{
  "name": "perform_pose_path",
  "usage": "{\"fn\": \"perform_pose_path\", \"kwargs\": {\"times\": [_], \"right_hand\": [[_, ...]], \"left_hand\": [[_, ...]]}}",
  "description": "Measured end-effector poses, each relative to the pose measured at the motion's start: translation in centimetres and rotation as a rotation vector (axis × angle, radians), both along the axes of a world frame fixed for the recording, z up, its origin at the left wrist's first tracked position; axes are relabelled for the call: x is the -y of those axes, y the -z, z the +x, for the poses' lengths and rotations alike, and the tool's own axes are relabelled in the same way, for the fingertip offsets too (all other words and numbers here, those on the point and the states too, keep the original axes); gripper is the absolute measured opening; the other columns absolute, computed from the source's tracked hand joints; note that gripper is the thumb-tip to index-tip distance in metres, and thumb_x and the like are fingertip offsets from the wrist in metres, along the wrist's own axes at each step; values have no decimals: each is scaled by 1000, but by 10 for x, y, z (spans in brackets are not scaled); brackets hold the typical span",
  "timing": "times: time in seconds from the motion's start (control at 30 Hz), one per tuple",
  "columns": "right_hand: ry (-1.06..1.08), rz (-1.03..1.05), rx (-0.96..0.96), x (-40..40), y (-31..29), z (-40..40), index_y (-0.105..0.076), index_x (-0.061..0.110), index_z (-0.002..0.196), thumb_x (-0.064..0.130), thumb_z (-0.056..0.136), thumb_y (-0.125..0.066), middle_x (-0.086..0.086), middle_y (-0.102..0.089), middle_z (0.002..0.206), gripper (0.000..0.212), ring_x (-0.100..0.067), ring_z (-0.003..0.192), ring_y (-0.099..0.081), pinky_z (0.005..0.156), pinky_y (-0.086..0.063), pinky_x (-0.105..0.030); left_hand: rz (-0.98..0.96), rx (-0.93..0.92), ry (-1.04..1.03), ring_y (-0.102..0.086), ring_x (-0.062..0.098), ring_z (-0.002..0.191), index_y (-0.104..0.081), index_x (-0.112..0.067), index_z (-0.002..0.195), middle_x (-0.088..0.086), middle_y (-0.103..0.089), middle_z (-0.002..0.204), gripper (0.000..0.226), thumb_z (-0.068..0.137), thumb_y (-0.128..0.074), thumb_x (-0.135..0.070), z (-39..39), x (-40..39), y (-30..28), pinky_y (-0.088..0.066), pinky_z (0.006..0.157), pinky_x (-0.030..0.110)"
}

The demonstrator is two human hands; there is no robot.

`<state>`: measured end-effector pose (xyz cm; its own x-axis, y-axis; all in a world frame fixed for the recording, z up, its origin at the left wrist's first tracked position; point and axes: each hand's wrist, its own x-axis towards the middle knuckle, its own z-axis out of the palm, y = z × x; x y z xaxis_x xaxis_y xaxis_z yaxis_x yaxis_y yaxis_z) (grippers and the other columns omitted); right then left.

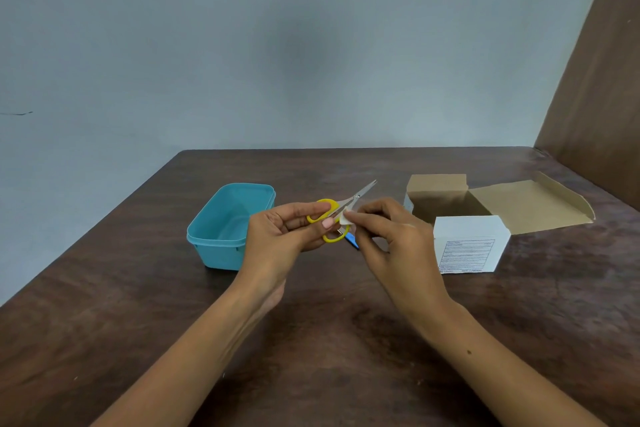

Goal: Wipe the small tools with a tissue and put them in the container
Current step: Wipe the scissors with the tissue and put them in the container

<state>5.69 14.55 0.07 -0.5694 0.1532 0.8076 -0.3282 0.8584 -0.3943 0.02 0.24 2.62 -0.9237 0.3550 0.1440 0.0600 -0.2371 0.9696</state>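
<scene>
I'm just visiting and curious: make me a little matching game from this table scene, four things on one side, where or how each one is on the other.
Things:
1. scissors
2. tissue
3. blue container
4. cardboard box

States:
A. open, flaps spread, on the right of the table
B. held by its yellow handles in the left hand
C. lidless, on the left of the table
D. pinched by the right hand against the blades

Pairs: 1-B, 2-D, 3-C, 4-A

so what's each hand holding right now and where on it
The left hand grips the scissors by the yellow handle loops. The right hand pinches a small white tissue against the scissors near the pivot.
</scene>
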Motion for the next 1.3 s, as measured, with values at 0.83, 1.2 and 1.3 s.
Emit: {"fn": "perform_pose_path", "kwargs": {"times": [0.83,1.2,1.3], "right_hand": [[174,148,-41,-18,-8,0,-74,1,94,2,78,-63,-12,-65,87,19,-22,68,-63,56,-49,-24],[148,166,-18,-11,-4,-1,-73,1,93,3,81,-66,-10,-63,87,14,-21,68,-61,54,-47,-26],[208,118,-38,-17,-8,0,-74,0,93,2,78,-64,-11,-64,85,18,-20,67,-61,59,-38,-14]], "left_hand": [[-83,8,102,-74,17,78,-73,-7,94,11,-76,87,25,69,-73,-3,-1,5,-6,-58,62,18],[-131,-16,86,-74,20,78,-73,-7,94,9,-76,86,28,66,-74,-5,-1,7,-10,-58,66,23],[-105,1,100,-74,21,77,-73,-5,92,10,-76,86,32,60,-75,-6,-1,7,-11,-60,64,23]]}}
